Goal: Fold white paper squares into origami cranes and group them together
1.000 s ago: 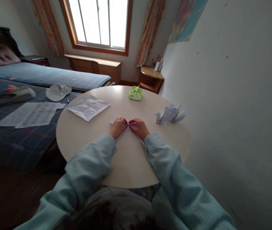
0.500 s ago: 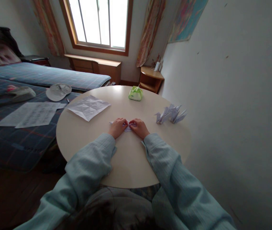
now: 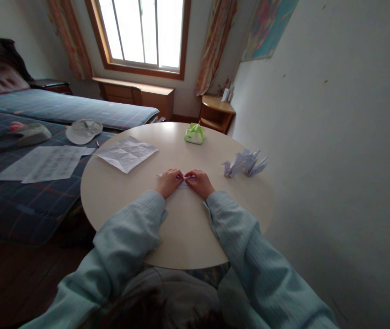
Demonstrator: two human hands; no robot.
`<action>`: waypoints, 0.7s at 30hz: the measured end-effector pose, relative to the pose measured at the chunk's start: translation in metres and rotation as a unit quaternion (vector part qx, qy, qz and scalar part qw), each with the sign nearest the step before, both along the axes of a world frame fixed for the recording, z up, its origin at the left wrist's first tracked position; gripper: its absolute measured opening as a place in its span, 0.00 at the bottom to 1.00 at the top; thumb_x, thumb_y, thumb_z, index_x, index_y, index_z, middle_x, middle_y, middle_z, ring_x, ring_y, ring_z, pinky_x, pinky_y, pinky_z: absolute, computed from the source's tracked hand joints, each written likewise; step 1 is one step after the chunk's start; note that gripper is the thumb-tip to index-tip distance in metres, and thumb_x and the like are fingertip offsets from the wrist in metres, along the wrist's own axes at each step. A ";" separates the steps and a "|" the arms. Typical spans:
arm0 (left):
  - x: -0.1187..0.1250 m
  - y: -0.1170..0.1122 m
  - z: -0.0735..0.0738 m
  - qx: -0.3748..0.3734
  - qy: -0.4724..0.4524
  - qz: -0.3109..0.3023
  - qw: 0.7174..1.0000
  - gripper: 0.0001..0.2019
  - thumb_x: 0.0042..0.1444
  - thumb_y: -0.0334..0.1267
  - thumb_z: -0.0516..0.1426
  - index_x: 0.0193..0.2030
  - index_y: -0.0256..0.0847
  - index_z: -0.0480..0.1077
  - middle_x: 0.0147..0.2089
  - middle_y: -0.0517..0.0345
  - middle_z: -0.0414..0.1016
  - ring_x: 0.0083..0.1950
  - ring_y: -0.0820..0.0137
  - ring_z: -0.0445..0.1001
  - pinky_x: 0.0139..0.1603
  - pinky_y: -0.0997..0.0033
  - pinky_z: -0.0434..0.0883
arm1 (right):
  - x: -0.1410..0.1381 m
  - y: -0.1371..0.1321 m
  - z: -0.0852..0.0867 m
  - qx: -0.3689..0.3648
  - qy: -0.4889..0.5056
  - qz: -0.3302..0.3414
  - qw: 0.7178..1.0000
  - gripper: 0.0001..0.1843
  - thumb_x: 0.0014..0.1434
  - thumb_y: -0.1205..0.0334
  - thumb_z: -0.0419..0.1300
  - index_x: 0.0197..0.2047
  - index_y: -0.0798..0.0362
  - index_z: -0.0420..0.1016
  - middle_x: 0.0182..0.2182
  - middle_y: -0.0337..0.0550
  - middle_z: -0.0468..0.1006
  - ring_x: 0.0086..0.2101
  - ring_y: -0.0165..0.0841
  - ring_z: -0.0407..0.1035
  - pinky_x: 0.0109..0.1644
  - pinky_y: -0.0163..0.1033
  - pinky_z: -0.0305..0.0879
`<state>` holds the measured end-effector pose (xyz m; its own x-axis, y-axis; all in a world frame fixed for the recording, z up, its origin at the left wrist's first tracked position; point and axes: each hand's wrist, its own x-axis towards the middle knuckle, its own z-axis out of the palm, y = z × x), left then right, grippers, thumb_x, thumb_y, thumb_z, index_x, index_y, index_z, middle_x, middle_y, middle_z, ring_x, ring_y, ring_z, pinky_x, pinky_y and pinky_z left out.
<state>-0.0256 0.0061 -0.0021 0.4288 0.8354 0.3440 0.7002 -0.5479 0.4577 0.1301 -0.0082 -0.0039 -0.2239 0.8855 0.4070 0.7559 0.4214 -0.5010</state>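
Observation:
A small piece of folded white paper (image 3: pixel 183 184) lies at the middle of the round table, mostly covered by my fingers. My left hand (image 3: pixel 169 182) pinches its left part, and a thin pointed tip of paper sticks out beyond the knuckles. From the other side my right hand (image 3: pixel 199 182) pinches the same paper, its fingertips almost meeting the left ones. Several folded paper cranes (image 3: pixel 244 163) stand close together on the table to the right. A creased sheet of white paper (image 3: pixel 126 154) lies flat to the left.
On the round cream table (image 3: pixel 191 233), a green tissue pack (image 3: pixel 195 134) sits near the far edge. To the left is a bed (image 3: pixel 26 210) with printed sheets (image 3: pixel 45 163) and a light cap (image 3: pixel 84 131) on it. A white wall (image 3: pixel 335 160) rises at the right.

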 end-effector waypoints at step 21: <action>0.004 -0.004 0.002 0.011 -0.006 0.021 1.000 0.06 0.50 0.35 0.54 0.36 0.39 0.64 0.38 0.54 0.72 0.43 0.66 0.68 0.45 0.67 0.63 | -0.002 -0.001 0.001 0.013 0.085 0.043 0.995 0.09 0.46 0.70 0.58 0.34 0.55 0.71 0.28 0.39 0.70 0.29 0.26 0.65 0.36 0.32 0.63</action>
<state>-0.0217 0.0024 -0.0004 0.3899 0.8447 0.3667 0.7174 -0.5283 0.4541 0.1286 -0.0093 -0.0025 -0.2240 0.8548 0.4680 0.6225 0.4950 -0.6061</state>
